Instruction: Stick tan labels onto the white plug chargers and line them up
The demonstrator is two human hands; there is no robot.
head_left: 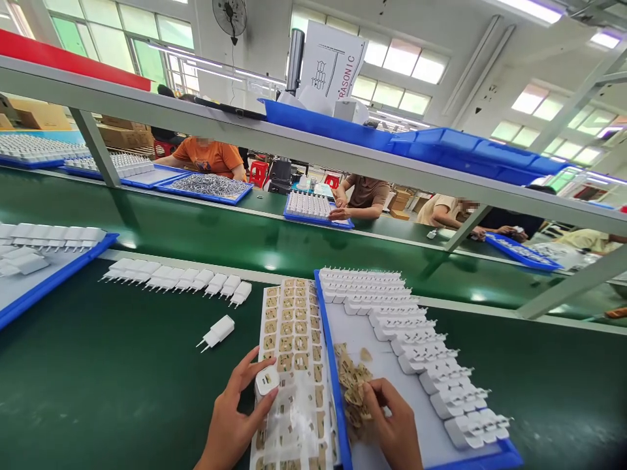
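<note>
My left hand (238, 408) grips a white plug charger (267, 381) between thumb and fingers, its port end facing up, over the sticker sheet (270, 431). Tan stickers fill the sheet's far half; much of its near half is bare backing. My right hand (394, 418) pinches at a pile of brown peeled paper pieces (353, 375) inside a blue-rimmed tray (323, 313). Whether one piece is between the fingertips is hard to see. Rows of white chargers (426, 346) stand along the tray's right side, pins up. One loose charger (218, 331) lies left of the sheet.
A row of chargers (176, 277) lies along the bench's back edge. Another blue tray (59, 281) with chargers is at left. Beyond runs a green conveyor belt (215, 235), with a metal shelf rail (343, 156) overhead. Several people work opposite, near a charger tray (313, 207).
</note>
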